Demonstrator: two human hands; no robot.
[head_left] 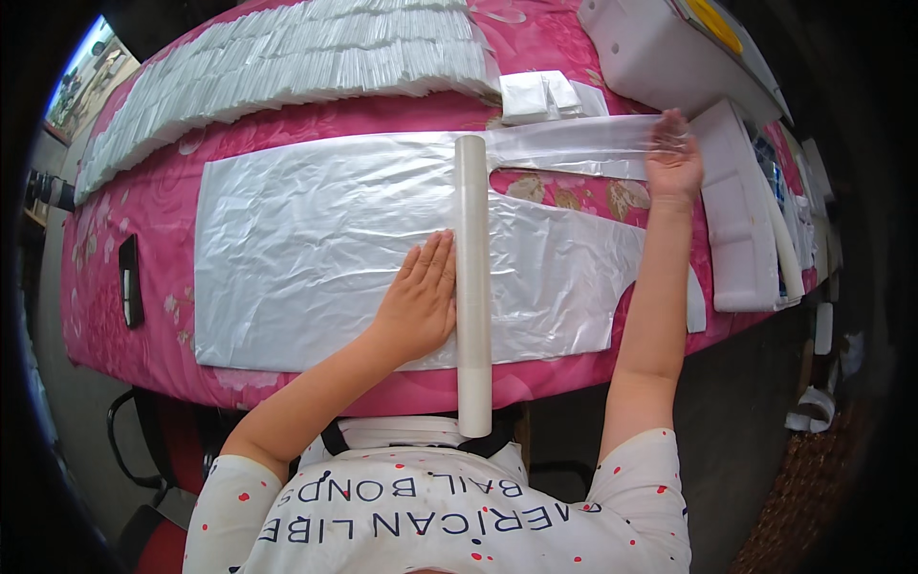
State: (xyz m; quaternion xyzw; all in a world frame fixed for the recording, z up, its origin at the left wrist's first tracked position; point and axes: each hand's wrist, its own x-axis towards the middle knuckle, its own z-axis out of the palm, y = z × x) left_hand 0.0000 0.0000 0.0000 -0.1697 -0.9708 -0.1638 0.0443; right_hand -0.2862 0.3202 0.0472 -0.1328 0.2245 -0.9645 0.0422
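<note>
The left hand (421, 297) is lying flat, palm down, with the fingers together and pointing to the far side. The right arm is stretching far forward on the right, and the right hand (673, 158) is spreading open at its end.

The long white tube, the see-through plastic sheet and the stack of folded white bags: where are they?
long white tube (471, 277), head view, middle of its length.
see-through plastic sheet (306, 249), head view, flat left part.
stack of folded white bags (287, 53), head view, middle of the row.

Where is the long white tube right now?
In the head view, the long white tube lies across the clear plastic sheet mid-table, just right of the left hand.
</note>
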